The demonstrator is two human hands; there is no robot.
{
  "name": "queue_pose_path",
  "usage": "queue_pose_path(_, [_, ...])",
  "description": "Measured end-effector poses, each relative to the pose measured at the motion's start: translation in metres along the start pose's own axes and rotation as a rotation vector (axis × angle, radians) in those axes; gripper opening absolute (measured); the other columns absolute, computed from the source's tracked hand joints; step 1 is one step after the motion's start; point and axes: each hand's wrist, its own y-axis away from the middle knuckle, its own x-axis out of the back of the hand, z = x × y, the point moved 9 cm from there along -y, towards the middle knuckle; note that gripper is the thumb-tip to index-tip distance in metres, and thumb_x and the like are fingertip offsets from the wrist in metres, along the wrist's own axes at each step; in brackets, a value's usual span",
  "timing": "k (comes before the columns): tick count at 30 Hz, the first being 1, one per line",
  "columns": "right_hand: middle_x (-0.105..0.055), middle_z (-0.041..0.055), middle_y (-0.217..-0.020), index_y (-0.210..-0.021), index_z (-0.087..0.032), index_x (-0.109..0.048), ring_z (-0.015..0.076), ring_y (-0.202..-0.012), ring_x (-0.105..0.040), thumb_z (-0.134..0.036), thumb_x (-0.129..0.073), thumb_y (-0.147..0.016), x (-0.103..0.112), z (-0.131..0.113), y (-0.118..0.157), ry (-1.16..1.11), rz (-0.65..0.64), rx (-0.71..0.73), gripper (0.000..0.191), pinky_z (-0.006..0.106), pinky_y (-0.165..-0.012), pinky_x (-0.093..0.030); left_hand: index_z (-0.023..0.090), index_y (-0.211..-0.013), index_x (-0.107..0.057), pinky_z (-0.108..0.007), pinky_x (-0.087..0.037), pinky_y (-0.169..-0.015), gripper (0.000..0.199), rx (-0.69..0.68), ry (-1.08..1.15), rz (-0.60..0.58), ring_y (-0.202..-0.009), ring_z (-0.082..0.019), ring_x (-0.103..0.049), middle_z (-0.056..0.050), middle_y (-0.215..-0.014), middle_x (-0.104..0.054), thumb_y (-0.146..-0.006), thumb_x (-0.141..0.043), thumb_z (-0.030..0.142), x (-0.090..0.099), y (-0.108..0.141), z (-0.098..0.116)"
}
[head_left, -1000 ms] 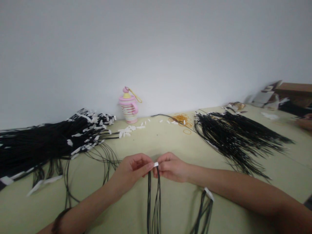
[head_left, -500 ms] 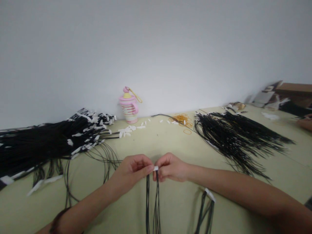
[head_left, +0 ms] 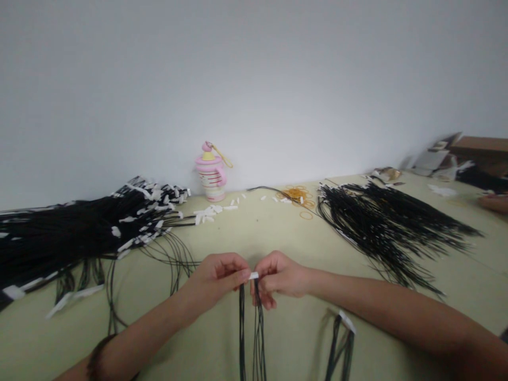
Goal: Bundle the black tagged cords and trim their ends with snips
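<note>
Between your two hands sits a small white tag (head_left: 253,275), wrapped around or pinched onto the top of a few black cords (head_left: 241,333) that hang straight down from it toward the worktop (head_left: 291,338). Your left hand (head_left: 217,275) and right hand (head_left: 278,276) are close together, both clamped on that tag with the fingertips, one at each end. Your right hand's fingers (head_left: 270,301) curl around the cords just under it. A dark wristband (head_left: 99,349) circles your left wrist.

Just beyond your right hand, nearer your right forearm, a small bunch of cords (head_left: 339,344) lies with its own white tag at the top. Past your left hand, loose loops of cord (head_left: 172,259) trail from a large black pile (head_left: 75,233) with many white tags, spread along the worktop to your left. Ahead of your right hand lies a second pile of black cords (head_left: 381,227), fanned out. Straight ahead, against the wall (head_left: 254,79), stand a pink bottle (head_left: 210,172), with white tag scraps (head_left: 206,214) beside it and orange rubber bands (head_left: 296,194) further right. At the far right, another person's hand (head_left: 494,202) rests near a cardboard box (head_left: 480,145).
</note>
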Motion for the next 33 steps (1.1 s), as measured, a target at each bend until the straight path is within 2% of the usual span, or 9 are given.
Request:
queue_pose_path(9, [-0.065, 0.0040, -0.058, -0.064, -0.009, -0.059, 0.0095, -0.040, -0.057, -0.022, -0.060, -0.061, 0.004, 0.005, -0.002, -0.042, 0.023, 0.001, 0.014, 0.017, -0.037, -0.040, 0.014, -0.072, -0.062, -0.023, -0.038, -0.058, 0.029, 0.002, 0.001, 0.008, -0.060, -0.013, -0.054, -0.001, -0.063, -0.063, -0.076, -0.065, 0.042, 0.002, -0.001, -0.006])
queue_pose_path(17, [-0.067, 0.0053, -0.062, -0.067, -0.006, -0.063, 0.0074, -0.042, -0.057, -0.031, -0.076, -0.063, 0.006, 0.000, 0.002, -0.061, 0.038, 0.049, 0.028, 0.016, -0.038, -0.039, 0.014, -0.077, -0.062, -0.024, -0.040, -0.059, 0.029, -0.019, 0.006, 0.022, -0.061, -0.014, -0.056, -0.002, -0.066, -0.064, -0.078, -0.064, 0.042, 0.004, 0.000, -0.012])
queue_pose_path(23, [-0.067, 0.0043, -0.064, -0.070, -0.007, -0.064, 0.0074, -0.048, -0.058, -0.035, -0.080, -0.062, 0.003, -0.005, 0.003, -0.100, 0.035, 0.075, 0.033, 0.019, -0.048, -0.041, 0.014, -0.076, -0.062, -0.026, -0.042, -0.060, 0.028, -0.029, 0.019, 0.021, -0.061, -0.015, -0.058, -0.003, -0.065, -0.065, -0.079, -0.063, 0.042, 0.003, 0.000, -0.010])
queue_pose_path(29, [-0.067, 0.0042, -0.070, -0.084, -0.008, -0.069, 0.0048, -0.054, -0.056, -0.034, -0.078, -0.067, -0.002, -0.009, 0.005, -0.122, 0.007, 0.071, 0.033, 0.019, -0.056, -0.039, 0.015, -0.072, -0.061, -0.024, -0.041, -0.060, 0.026, -0.046, 0.029, 0.071, -0.059, -0.012, -0.055, 0.001, -0.061, -0.061, -0.078, -0.064, 0.040, 0.006, 0.001, -0.003])
queue_pose_path(33, [-0.067, 0.0051, -0.071, -0.080, -0.007, -0.069, 0.0058, -0.054, -0.056, -0.032, -0.079, -0.065, -0.003, -0.008, 0.005, -0.108, -0.025, 0.055, 0.031, 0.020, -0.058, -0.040, 0.015, -0.070, -0.062, -0.026, -0.042, -0.060, 0.028, -0.044, 0.024, 0.057, -0.060, -0.015, -0.057, -0.001, -0.061, -0.062, -0.077, -0.064, 0.042, 0.004, 0.001, -0.004])
